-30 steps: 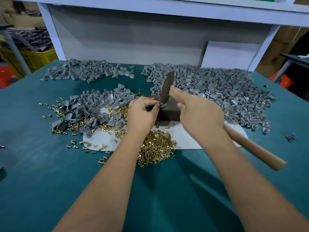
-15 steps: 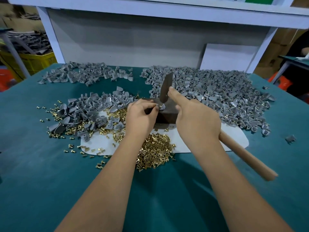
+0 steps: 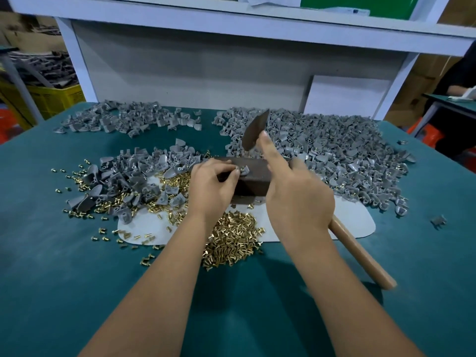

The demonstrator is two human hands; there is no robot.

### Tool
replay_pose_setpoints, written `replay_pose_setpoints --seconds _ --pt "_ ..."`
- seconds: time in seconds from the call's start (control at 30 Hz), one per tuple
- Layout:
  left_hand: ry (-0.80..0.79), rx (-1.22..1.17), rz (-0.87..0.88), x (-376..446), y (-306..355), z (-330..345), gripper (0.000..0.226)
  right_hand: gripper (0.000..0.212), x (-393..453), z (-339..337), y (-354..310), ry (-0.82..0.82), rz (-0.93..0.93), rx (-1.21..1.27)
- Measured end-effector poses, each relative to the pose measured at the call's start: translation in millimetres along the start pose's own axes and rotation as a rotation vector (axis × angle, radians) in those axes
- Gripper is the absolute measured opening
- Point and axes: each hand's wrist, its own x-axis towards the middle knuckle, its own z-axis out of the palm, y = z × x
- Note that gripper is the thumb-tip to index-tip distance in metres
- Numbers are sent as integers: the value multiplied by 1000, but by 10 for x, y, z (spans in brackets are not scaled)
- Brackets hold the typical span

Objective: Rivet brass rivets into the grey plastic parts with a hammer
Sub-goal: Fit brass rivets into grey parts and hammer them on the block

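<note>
Left hand (image 3: 211,186) pinches a grey plastic part (image 3: 244,171) on the dark block (image 3: 253,181), fingers curled. Right hand (image 3: 296,199) grips the hammer (image 3: 253,131), index finger extended along the head, wooden handle trailing near right. Brass rivets (image 3: 231,240) lie heaped just near the block; grey parts (image 3: 334,155) are piled far right on the table (image 3: 64,266). The hammer head has risen since the earlier frame.

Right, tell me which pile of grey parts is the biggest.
The pile at the far right, behind the right hand. It spreads wider and denser than the far-left pile or the middle-left one, which is mixed with brass rivets.
</note>
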Motion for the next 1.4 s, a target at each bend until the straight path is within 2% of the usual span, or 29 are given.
replay_pose_setpoints --seconds 0.13,0.27,0.4,0.47,0.57,0.83,1.1,1.3,1.37,1.4 --pt "22 -11 -53 6 37 3 14 71 9 75 2 -103 9 -6" --pt "8 11 -3 5 -5 4 17 73 10 43 -23 11 23 23" --pt "22 -5 -50 6 40 13 14 69 67 125 64 -148 46 40" --pt "22 23 -39 3 46 3 16 66 94 108 107 -88 93 55" --pt "28 0 -89 1 50 -33 18 72 128 107 231 34 110 -13" --pt "-31 -187 -144 -17 142 -87 8 72 195 291 477 -49 216 -99" --pt "-67 -256 -156 -36 165 -105 13 61 195 446 623 -138 257 -62" --pt "-66 -282 -141 -45 181 -119 11 21 183 500 671 -194 230 -24" --pt "-64 -272 -122 -49 181 -125 12 22 191 479 653 -143 192 -90" --pt "-68 -266 -109 -52 182 -130 12 25 191 475 641 -64 159 -121"
